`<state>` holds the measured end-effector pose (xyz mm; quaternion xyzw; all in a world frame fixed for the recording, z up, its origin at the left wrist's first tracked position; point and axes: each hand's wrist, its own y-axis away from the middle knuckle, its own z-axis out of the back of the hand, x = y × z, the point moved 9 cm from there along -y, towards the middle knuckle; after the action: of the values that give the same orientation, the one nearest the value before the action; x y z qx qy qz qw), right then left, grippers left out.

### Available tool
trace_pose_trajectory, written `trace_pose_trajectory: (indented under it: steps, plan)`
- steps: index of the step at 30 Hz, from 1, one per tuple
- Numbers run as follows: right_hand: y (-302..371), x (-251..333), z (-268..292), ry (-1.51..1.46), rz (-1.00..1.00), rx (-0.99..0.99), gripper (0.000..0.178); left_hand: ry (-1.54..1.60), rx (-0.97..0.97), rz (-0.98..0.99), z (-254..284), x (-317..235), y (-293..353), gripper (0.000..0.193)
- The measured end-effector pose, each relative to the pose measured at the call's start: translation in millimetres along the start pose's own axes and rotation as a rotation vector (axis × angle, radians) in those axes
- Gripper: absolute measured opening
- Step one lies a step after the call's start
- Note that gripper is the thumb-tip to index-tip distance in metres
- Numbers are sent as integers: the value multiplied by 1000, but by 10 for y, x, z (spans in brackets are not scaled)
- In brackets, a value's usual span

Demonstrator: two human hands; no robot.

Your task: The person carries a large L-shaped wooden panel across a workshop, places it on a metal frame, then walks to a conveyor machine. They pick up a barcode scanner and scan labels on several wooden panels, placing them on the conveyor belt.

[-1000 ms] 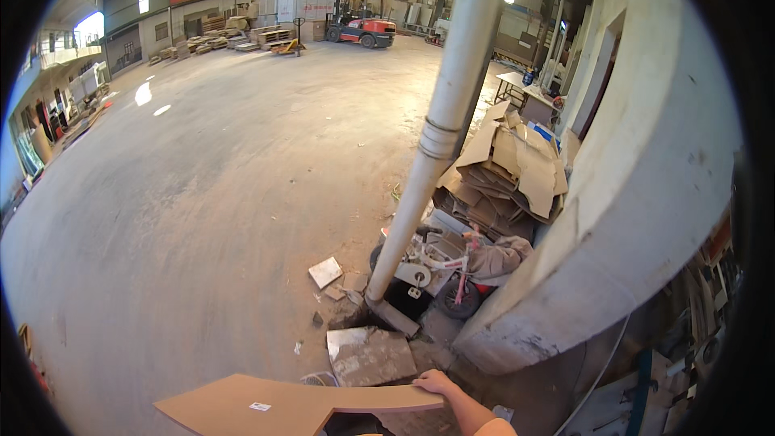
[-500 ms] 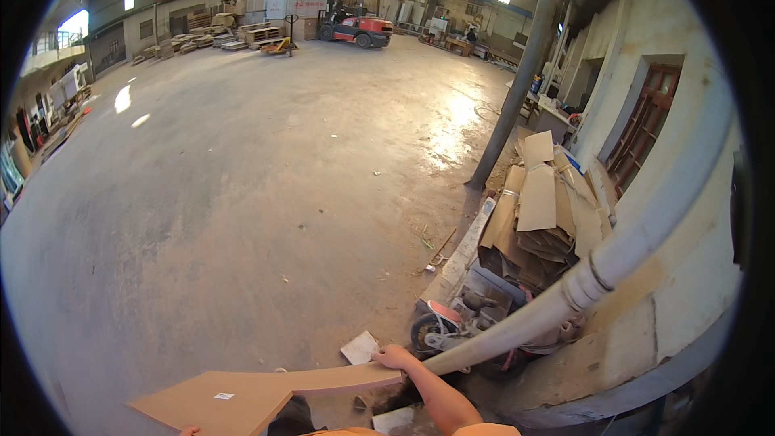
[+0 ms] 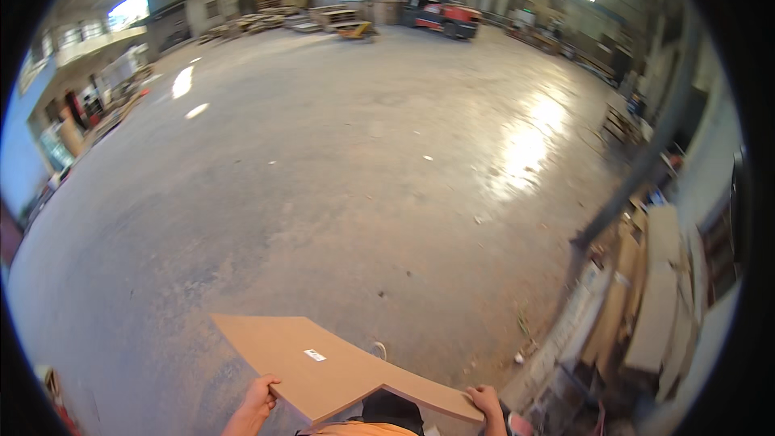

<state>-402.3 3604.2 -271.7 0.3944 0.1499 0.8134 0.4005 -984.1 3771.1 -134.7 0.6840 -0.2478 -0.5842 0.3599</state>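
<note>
I hold a flat brown board (image 3: 339, 367), cut to an angled shape with a narrower arm on its right and a small white label (image 3: 315, 355) on its upper face. My left hand (image 3: 260, 396) is closed on the board's near left edge, thumb on top. At the far end of the narrow arm, my right hand (image 3: 484, 400) grips the edge, fingers over the top. The board lies roughly level in front of my body, above the concrete floor. The undersides of both grips are hidden.
Flattened cardboard (image 3: 658, 291) leans along the wall at right, near a slanting dark post (image 3: 638, 178). A red forklift (image 3: 444, 18) and stacked wooden pallets (image 3: 335, 16) stand far back. Small scraps dot the concrete floor (image 3: 323, 194). Boards and other goods line the left wall.
My view has turned left, so the cardboard and post sit farther right. The board now appears farther right, and my left hand shows fully on its edge. Both hands keep hold.
</note>
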Motion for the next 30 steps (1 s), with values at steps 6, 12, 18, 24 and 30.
trace_pose_trajectory:
  steps: [6, 12, 18, 24, 30]
  plan:
    - [-1872, 1748, 753, -75, 73, -14, 40, 82, -69, -50, -1065, -1531, -769, 15]
    - [-3551, 3563, 1279, 6, 164, -24, 41, 176, -121, -80, -1895, -2880, -1883, 13]
    - [-5161, 4034, 1561, 125, 13, 46, 39, 104, -48, 15, -3369, -4235, -3250, 12]
    - [-6125, 3529, 1924, -464, -380, 48, 29, -104, 41, -9, -5181, -5674, -4140, 15]
    - [-7272, 3711, 1953, -926, -736, -110, 37, -263, 150, -147, -7275, -6919, -5063, 17]
